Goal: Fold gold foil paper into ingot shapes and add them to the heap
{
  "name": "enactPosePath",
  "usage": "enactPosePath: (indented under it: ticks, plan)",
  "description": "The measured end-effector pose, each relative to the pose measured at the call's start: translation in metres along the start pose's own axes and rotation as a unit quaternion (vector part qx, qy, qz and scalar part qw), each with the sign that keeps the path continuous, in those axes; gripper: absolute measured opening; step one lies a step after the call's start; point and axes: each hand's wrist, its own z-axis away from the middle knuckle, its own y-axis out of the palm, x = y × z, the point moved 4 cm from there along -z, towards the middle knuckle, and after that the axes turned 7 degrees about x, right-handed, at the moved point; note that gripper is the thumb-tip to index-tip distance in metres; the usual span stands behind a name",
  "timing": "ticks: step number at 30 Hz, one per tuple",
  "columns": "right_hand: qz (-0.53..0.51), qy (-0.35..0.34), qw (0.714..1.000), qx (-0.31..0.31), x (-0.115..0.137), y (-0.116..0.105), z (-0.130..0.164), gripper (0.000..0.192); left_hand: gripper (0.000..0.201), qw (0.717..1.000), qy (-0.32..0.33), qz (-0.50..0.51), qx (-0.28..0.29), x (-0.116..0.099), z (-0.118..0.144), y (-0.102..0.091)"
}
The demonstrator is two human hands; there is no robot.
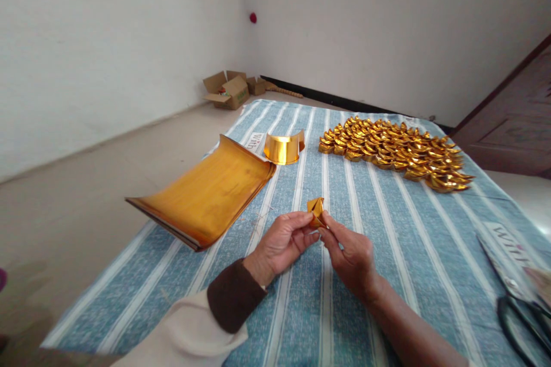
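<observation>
A small folded piece of gold foil paper (316,210) is pinched between both hands above the striped cloth. My left hand (284,239) grips its left side with thumb and fingers. From the right, my right hand (350,249) holds its lower right edge between thumb and forefinger. Left of my hands lies a stack of gold foil sheets (215,189) with curled-up edges. Behind it stands a curved strip of gold foil paper (283,149). Many folded gold paper ingots (387,149) sit in close rows at the back right.
Black-handled scissors (512,292) lie at the right side of the table, partly cut off by the frame. A blue and white striped cloth (297,292) covers the table. Open cardboard boxes (228,92) stand on the floor beyond, by the white wall.
</observation>
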Motion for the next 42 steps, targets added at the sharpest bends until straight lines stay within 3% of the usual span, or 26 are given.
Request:
enactPosePath:
  ticks: [12, 18, 27, 36, 42]
  plan:
    - [0.059, -0.056, 0.996, -0.020, 0.011, -0.007, -0.005, 0.029, 0.005, 1.000, 0.004, -0.009, 0.020, 0.001, 0.000, 0.000]
    - [0.065, -0.047, 0.997, -0.013, 0.008, -0.008, -0.004, 0.029, 0.015, 0.999, 0.013, -0.042, 0.028, 0.000, 0.002, 0.005]
    - [0.046, -0.040, 0.998, -0.010, 0.008, -0.008, -0.004, 0.029, 0.014, 0.999, 0.000, -0.027, 0.038, 0.002, 0.001, 0.003]
    - [0.083, -0.082, 0.993, -0.036, 0.014, -0.012, -0.006, 0.026, 0.019, 0.997, 0.005, -0.047, 0.059, 0.001, 0.002, 0.004]
    - [0.096, -0.102, 0.990, -0.023, 0.015, -0.012, -0.008, 0.026, 0.019, 0.996, 0.004, -0.041, 0.076, 0.003, 0.002, 0.005]
